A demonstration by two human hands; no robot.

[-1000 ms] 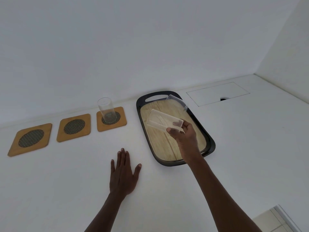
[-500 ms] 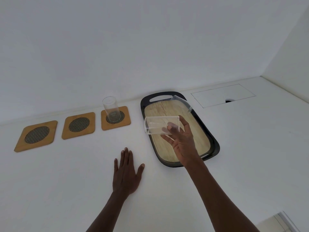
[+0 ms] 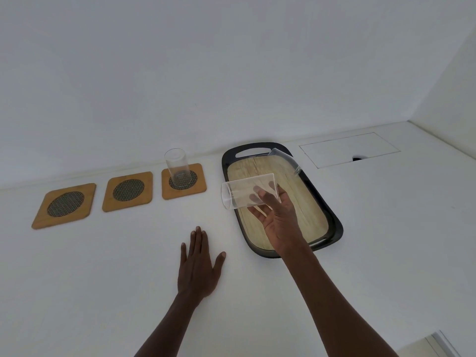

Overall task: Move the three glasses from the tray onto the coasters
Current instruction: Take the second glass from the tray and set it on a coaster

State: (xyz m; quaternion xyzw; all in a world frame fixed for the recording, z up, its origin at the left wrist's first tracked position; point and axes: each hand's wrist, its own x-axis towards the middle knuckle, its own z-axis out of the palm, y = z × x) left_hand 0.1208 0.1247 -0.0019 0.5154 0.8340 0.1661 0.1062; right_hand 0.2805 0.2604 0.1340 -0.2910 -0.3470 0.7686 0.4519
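Observation:
My right hand (image 3: pixel 279 222) grips a clear glass (image 3: pixel 240 191) by its base, tilted on its side with the mouth pointing left, above the left edge of the black tray (image 3: pixel 332 215) with a wooden floor. A second glass (image 3: pixel 286 161) lies tilted at the tray's far right rim. A third glass (image 3: pixel 177 164) stands upright on the right coaster (image 3: pixel 197 188). The middle coaster (image 3: pixel 127 190) and the left coaster (image 3: pixel 64 206) are bare. My left hand (image 3: pixel 199 266) lies flat on the white table, fingers apart, holding nothing.
A white wall runs just behind the coasters and tray. A rectangular hatch (image 3: pixel 347 150) with a small dark finger hole is set in the table right of the tray. The table's edge shows at the bottom right corner.
My right hand has carried the held glass leftward from over the tray's middle to its left edge and turned it more horizontal. The left hand has stayed flat on the table.

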